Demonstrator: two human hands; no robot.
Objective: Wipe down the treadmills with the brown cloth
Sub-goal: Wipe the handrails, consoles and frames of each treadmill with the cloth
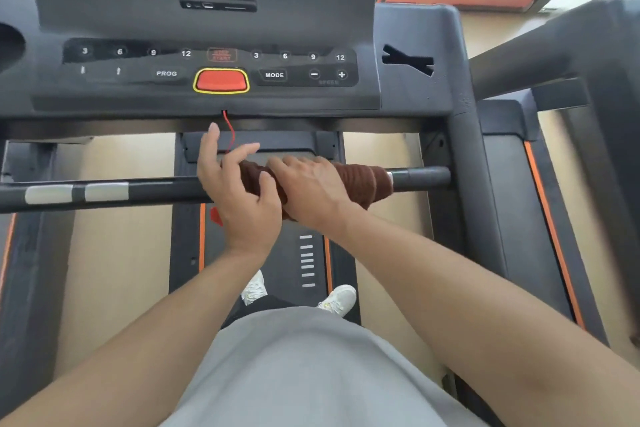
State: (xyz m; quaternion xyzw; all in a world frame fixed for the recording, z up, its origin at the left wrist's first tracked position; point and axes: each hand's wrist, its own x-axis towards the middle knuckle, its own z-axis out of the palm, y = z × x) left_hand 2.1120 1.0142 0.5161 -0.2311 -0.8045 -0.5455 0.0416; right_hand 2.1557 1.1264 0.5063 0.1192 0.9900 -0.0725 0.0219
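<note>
- So, head view: brown cloth (pixel 360 184) is wrapped round the treadmill's crossbar (pixel 138 189), bunched into a roll on the right half of the bar, just short of the black end sleeve (pixel 422 177).
- Right hand (pixel 311 191) lies over the cloth w/ fingers curled down on it; its grip is clamped on the cloth and, through it, the bar.
- Left hand (pixel 239 191) sits just beside the right, at the cloth's left edge. Fingers apart and loosely spread, thumb resting on the cloth edge; grip not closed on anything.
- Risk 1: red safety cord (pixel 229 130) hangs from the console (pixel 207 28) right behind the left fingers. Prob. easy to snag it w/ a sweep to the left and yank the key out.
- Risk 2: red stop button (pixel 221 81) is near above; a hand lifting off the bar could bump it or the MODE / PROG keys.
- Risk 3: cloth is rucked into ridges, so it may slide unevenly and skip bits of bar, esp. the silver sensor pads (pixel 78 191) at left, not yet covered.
- Risk 4: person stands on the belt (pixel 298 253), shoes (pixel 341 300) visible; leaning fwd on a loose wrap could slip.
- Orientation: cloth roll's long axis runs left-right along the bar, slightly tilted up to the right; ends point at the side uprights.
</note>
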